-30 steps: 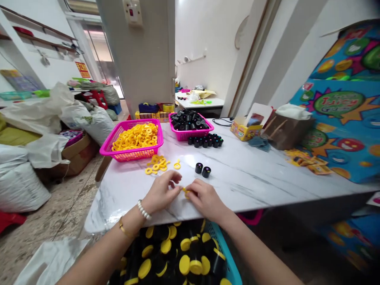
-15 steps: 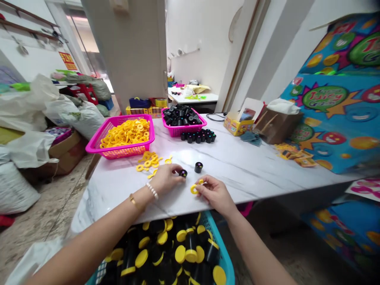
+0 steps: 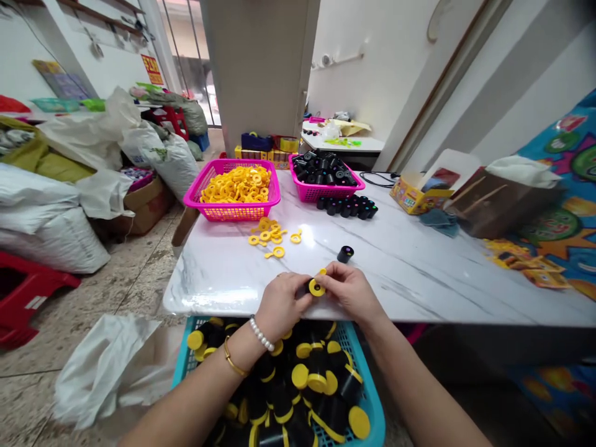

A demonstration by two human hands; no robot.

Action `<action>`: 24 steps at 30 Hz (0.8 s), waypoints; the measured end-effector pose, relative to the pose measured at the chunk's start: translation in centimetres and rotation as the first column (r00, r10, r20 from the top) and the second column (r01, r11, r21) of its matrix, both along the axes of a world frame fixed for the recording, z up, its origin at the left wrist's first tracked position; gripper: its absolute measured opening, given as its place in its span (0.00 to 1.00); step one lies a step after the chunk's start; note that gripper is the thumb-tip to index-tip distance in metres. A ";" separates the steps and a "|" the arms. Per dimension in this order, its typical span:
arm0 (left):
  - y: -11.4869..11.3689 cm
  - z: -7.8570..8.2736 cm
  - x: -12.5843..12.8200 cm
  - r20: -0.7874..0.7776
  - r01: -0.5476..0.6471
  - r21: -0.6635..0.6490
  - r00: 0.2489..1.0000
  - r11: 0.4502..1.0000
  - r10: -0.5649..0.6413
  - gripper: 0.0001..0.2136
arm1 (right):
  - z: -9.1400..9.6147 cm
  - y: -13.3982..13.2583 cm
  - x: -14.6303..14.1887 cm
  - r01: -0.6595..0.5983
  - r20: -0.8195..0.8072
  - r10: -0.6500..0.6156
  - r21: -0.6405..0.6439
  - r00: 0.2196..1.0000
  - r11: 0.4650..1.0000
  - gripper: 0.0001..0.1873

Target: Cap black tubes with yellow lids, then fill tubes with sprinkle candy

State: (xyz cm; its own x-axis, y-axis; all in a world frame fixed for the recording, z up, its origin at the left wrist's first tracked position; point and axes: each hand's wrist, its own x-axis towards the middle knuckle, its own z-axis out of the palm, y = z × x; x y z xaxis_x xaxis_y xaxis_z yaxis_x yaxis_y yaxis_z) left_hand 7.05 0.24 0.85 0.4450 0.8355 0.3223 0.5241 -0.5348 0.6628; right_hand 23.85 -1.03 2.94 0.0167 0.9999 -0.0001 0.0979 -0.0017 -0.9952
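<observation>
Close to the table's front edge, my left hand (image 3: pixel 286 299) grips a small black cylinder (image 3: pixel 307 289), mostly hidden by the fingers. My right hand (image 3: pixel 351 290) pinches a yellow ring cap with a tab (image 3: pixel 317 288) and holds it against the cylinder's end. Whether the two are joined I cannot tell. Just beyond the right hand stands another black cylinder (image 3: pixel 345 254). Several loose yellow ring caps (image 3: pixel 270 233) lie farther back on the left. Below the table edge, a blue basket (image 3: pixel 372 397) is full of black cylinders with yellow lids.
A pink basket (image 3: pixel 233 214) of yellow ring caps and a second pink basket (image 3: pixel 321 194) of black cylinders stand at the back. Several black cylinders (image 3: pixel 347 207) are grouped before the second one. A yellow box (image 3: pixel 414 197) and a brown bag (image 3: pixel 498 202) are on the right.
My hands have come together, bringing the yellow ring cap from beside the black cylinder onto its end. The view has turned left.
</observation>
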 end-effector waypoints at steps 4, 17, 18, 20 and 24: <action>0.1 -0.1 0.0 -0.001 0.022 0.006 1.000 1.000 -0.022 0.12 | -0.4 0.6 -0.3 0.010 -0.002 -0.010 -0.037 1.000 0.999 0.19; 1.0 2.1 0.0 0.049 0.076 -0.290 0.997 0.954 -0.064 0.14 | -0.4 0.2 -0.4 -0.064 0.018 0.066 -0.081 0.998 0.995 0.20; 1.5 2.1 0.0 0.092 0.108 -0.380 0.993 0.919 -0.079 0.15 | -0.6 0.2 -0.4 -0.052 0.018 0.053 -0.075 0.998 0.996 0.19; 2.3 1.9 0.2 0.191 0.202 -0.532 0.975 0.822 -0.116 0.14 | -0.9 0.2 -0.4 -0.030 0.018 0.031 -0.048 0.999 0.998 0.19; 2.3 1.6 0.1 0.284 0.274 -0.631 0.952 0.726 -0.113 0.13 | -1.0 -0.2 -0.2 -0.027 0.030 0.028 -0.033 0.999 0.999 0.17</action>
State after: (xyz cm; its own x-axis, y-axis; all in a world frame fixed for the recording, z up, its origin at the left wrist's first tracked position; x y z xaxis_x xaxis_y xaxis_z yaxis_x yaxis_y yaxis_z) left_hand 7.16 2.59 2.46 0.6091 0.7751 -0.1677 0.2625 0.0025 0.9649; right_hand 23.62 -1.20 1.95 -0.0100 0.9994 -0.0326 0.1286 -0.0310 -0.9912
